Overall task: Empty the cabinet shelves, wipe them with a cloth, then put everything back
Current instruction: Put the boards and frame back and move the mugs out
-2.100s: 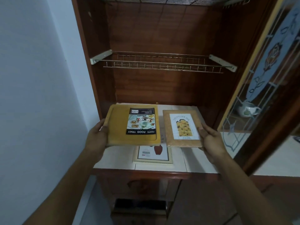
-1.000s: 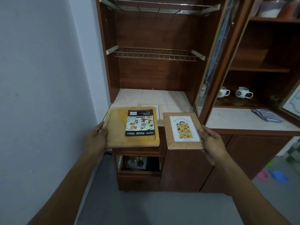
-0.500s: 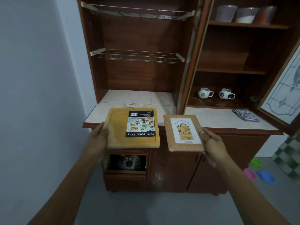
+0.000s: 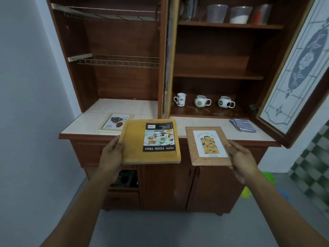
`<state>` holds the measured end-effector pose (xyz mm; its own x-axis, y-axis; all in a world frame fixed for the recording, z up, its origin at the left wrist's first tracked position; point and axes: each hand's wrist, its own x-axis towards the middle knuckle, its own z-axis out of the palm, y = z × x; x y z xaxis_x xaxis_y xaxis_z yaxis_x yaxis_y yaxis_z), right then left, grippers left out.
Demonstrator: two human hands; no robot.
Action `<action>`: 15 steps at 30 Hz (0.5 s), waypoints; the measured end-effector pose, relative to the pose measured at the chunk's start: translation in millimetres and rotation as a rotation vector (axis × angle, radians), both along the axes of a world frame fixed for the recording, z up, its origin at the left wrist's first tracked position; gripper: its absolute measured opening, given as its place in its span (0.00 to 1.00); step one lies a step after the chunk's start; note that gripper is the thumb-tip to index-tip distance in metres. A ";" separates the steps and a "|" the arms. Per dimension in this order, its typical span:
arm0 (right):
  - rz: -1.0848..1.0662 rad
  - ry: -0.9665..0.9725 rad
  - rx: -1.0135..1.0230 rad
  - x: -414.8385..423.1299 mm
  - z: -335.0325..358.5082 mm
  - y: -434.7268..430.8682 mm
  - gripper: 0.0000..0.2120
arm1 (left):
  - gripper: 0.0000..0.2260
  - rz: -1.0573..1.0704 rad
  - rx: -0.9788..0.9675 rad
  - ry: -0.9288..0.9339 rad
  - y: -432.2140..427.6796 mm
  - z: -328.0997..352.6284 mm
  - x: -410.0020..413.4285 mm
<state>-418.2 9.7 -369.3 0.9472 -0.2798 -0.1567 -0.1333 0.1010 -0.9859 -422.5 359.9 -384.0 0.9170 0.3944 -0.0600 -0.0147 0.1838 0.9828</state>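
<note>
1. Food tray (image 4: 151, 142), head view: it is held in the air in front of the cabinet (image 4: 124, 41), just past the edge of the tiled counter (image 4: 80, 125). The left hand (image 4: 111, 157) grips its left edge, thumb on top and fingers curled under.
2. A brown-bordered panel (image 4: 208, 147) hangs beside it, apart from the tray. The right hand (image 4: 240, 159) pinches its right edge the same way.
3. Handling, as a judgement: both look stiff, flat and fairly light, since one hand carries each by a single edge. The tray's glossy label could be slick, so the bare rim is the better hold. The panel may have a glazed face; keep it off hard corners.
4. Direction: both lie face up and roughly level. The tray looks near square, so I cannot tell its long axis, and its lettering is upside down to the wearer. The panel's long axis runs from the person toward the cabinet, with its print upright to the wearer.
5. Nearby, a leaf picture (image 4: 115, 122) lies on the counter and a striped cloth (image 4: 243, 124) lies further right. Three mugs (image 4: 202, 101) stand on the right-hand shelf.
</note>
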 end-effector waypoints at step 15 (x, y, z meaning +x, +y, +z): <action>-0.128 -0.037 0.058 34.2 -0.4 -124.5 0.19 | 0.14 -0.136 0.071 -0.004 -128.6 6.1 62.9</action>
<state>-384.0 -114.8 -369.8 0.9098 -0.3901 -0.1421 -0.0795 0.1721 -0.9819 -359.7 231.3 -377.9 0.9624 0.2698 -0.0324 0.0014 0.1145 0.9934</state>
